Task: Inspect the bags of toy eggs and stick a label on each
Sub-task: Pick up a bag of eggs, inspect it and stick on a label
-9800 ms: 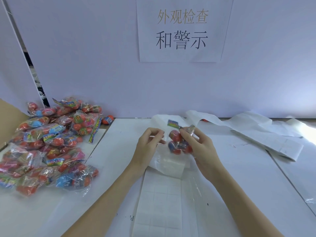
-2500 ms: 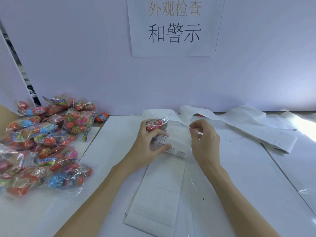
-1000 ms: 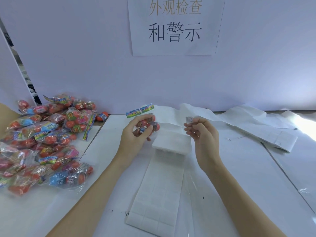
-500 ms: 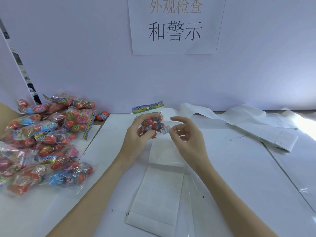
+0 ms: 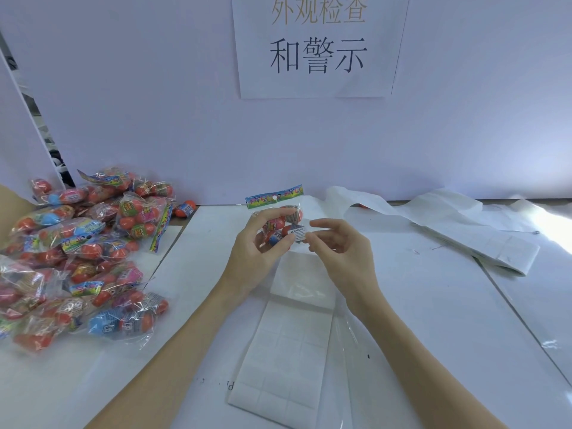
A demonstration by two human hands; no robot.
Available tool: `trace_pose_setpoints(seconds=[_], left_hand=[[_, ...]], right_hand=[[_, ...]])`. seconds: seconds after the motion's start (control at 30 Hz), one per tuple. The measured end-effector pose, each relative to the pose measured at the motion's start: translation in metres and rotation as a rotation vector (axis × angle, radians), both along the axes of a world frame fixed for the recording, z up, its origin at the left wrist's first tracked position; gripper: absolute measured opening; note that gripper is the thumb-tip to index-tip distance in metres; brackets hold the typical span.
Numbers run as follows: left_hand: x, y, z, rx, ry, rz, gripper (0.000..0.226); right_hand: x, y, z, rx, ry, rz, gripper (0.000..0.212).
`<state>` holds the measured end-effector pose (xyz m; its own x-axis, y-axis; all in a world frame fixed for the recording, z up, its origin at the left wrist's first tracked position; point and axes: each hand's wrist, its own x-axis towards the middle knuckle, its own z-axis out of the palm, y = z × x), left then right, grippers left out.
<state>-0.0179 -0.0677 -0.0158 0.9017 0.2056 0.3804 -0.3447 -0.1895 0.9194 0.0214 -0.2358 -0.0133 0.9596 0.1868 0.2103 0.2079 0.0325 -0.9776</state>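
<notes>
Nearest us, a white label sheet (image 5: 286, 363) lies flat on the counter (image 5: 433, 320), divided into small blank rectangles, a strip of clear film just beside its right edge; above it, between our two forearms, the sheet curls upward.

Item held: one clear bag of toy eggs (image 5: 283, 222), raised above the counter; contents, red eggs and a blue one with printed wrappers; header, a colourful card strip across the top.

Our left hand (image 5: 257, 252) is the grip on this bag, thumb and fingers clamped on its lower left side; a small white label (image 5: 297, 233) printed WARNING sits on the bag's front, at the right of that grip.

Our right hand (image 5: 340, 249) hovers just beside the label, fingers loosely curved and apart, holding nothing.

Left of the counter: a heap of bagged eggs (image 5: 80, 252), many bags overlapping.

Far right: spent white backing strips (image 5: 448, 224) trailing along the wall.

Farthest: a paper notice (image 5: 318, 44) with Chinese characters on the wall.
</notes>
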Motion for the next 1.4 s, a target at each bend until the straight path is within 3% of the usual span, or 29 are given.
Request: trace_pose_setpoints(seconds=[0.3,0.47,0.6,0.7,0.9,1.0,1.2,1.3,1.4], left_hand=[[0.001,-0.001,-0.002,0.016,0.001,0.028,0.039],[0.0,0.0,0.002,0.018,-0.032,-0.01,0.038],[-0.002,-0.004,0.004,0.023,-0.048,-0.032,0.035],[-0.003,-0.005,0.007,-0.014,-0.067,-0.061,0.034],[-0.003,-0.003,0.009,-0.116,-0.053,-0.153,0.033],[-0.003,-0.004,0.009,-0.143,-0.056,-0.138,0.035],[-0.003,-0.007,0.005,-0.092,-0.059,-0.089,0.035],[-0.002,-0.006,0.005,-0.099,-0.036,-0.081,0.033],[-0.002,-0.003,0.005,-0.083,-0.029,-0.095,0.034]], right_hand=[[0.002,0.002,-0.004,-0.139,-0.092,-0.132,0.006],[0.002,0.003,-0.003,-0.172,-0.055,-0.028,0.028],[0.004,0.002,-0.003,-0.186,-0.091,-0.027,0.019],[0.005,0.0,-0.002,-0.117,-0.012,-0.024,0.019],[0.004,-0.006,0.007,0.113,0.148,0.175,0.03],[0.004,-0.008,0.009,0.193,0.261,0.258,0.015],[0.002,-0.004,0.008,0.084,0.236,0.213,0.037],[0.002,-0.003,0.006,0.046,0.209,0.218,0.032],[0.004,-0.006,0.008,0.151,0.319,0.277,0.033]])
